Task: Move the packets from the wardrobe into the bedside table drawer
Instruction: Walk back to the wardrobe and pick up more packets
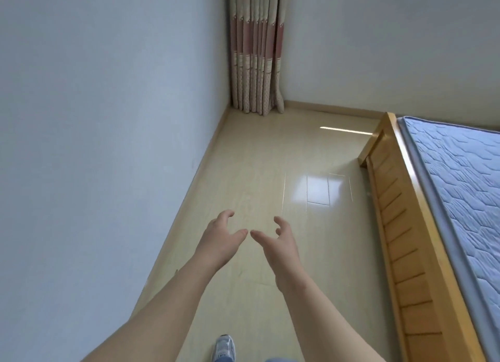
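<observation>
Head view looks down a strip of pale floor [270,150] between a blue-grey wall [94,118] on the left and a bed on the right. Neither the packets, the wardrobe nor the bedside table drawer shows anywhere, so which way the packets lie from either hand, and how their long axis runs, cannot be told. The left hand [219,239] reaches forward from a bare forearm, palm turned inward, fingers loosely curled and holding nothing. Beyond it, in the far corner, hangs a pink-and-cream curtain [257,50]. The right hand [281,246] mirrors the left, just beside it, thumb tips almost meeting, fingers relaxed and empty. Both sit level, so neither looks nearer to any target. A grey trainer [224,348] shows at the bottom edge, below the arms. Further right stands the wooden bed frame [400,226], carrying a quilted blue mattress [460,185]. My guess is that the person is walking between places, empty-handed.
</observation>
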The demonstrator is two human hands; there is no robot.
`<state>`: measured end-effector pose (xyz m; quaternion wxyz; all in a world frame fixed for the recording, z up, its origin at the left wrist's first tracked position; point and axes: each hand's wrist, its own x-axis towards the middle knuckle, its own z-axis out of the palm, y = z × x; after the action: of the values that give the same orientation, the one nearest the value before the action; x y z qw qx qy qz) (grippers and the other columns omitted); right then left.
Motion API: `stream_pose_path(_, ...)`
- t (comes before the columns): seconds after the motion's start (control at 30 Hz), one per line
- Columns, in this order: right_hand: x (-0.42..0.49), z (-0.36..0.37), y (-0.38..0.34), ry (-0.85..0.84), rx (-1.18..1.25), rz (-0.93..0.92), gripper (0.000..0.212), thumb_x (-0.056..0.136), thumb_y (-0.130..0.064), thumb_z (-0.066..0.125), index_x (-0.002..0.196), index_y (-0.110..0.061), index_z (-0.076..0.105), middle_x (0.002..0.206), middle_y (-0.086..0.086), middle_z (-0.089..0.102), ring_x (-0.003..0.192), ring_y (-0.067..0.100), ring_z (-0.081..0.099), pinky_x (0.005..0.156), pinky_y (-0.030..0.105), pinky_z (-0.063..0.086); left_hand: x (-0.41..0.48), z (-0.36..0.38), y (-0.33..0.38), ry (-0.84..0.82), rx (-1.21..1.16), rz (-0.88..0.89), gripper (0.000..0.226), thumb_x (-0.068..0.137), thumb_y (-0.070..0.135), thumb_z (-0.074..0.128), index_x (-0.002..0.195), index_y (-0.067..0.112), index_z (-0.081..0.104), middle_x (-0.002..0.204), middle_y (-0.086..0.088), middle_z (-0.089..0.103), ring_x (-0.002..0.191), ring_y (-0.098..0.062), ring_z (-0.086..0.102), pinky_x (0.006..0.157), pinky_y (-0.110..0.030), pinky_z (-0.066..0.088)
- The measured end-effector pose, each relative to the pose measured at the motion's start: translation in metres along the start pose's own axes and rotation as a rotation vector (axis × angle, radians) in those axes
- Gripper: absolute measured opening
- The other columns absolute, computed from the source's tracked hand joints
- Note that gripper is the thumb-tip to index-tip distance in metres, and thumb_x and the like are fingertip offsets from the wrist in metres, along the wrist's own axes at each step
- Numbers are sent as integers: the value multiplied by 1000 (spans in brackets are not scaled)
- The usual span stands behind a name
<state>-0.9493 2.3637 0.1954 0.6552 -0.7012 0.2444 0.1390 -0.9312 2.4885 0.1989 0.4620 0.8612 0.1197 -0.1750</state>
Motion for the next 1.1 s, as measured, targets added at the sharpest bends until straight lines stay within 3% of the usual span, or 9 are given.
stream_pose_path(0.27, 125, -14, -53, 127, 107, 83, 68, 87, -25, 63, 145, -23, 29, 149, 5, 30, 131, 21, 39, 88, 26, 33, 139, -10, 77, -213, 217, 164, 54, 92, 34, 55, 142, 30, 34, 147, 2, 34, 127, -15, 42, 103, -32, 37)
stream_pose_path(0.53, 304, -67, -171, 158, 145, 0, 68, 85, -24, 64, 144, -25, 30, 147, 5, 31, 130, 20, 39, 89, 27, 32, 318, 23, 206, -196, 235, 210, 52, 92, 33, 54, 141, 28, 36, 146, 1, 35, 125, -18, 44, 102, -31, 37)
stream_pose_path(0.67, 377, -98, -224, 190, 160, -28, 66, 86, -24, 63, 143, -25, 31, 144, 6, 33, 116, 16, 42, 89, 27, 32, 390, 36, 267, -176, 228, 248, 51, 93, 31, 54, 140, 28, 37, 144, 1, 37, 124, -18, 43, 96, -28, 37)
stream_pose_path(0.83, 462, -120, -260, 214, 187, 1, 67, 86, -23, 64, 144, -23, 30, 148, 8, 31, 132, 21, 37, 92, 27, 32, 482, 47, 318, -209, 245, 264, 50, 93, 31, 53, 140, 29, 36, 144, 2, 36, 125, -18, 43, 96, -28, 37)
stream_pose_path(0.93, 523, -131, -287, 253, 197, 15, 67, 87, -23, 64, 144, -24, 29, 149, 8, 30, 133, 22, 37, 92, 28, 33, 547, 54, 348, -262, 293, 323, 52, 92, 32, 54, 140, 30, 34, 145, 4, 35, 125, -17, 43, 93, -27, 38)
stream_pose_path(1.1, 631, -151, -360, 355, 236, -13, 66, 86, -24, 64, 143, -26, 30, 147, 8, 32, 129, 21, 39, 91, 28, 33, 677, 53, 425, -336, 414, 449, 54, 92, 28, 56, 141, 25, 35, 143, 0, 37, 127, -17, 41, 102, -26, 35)
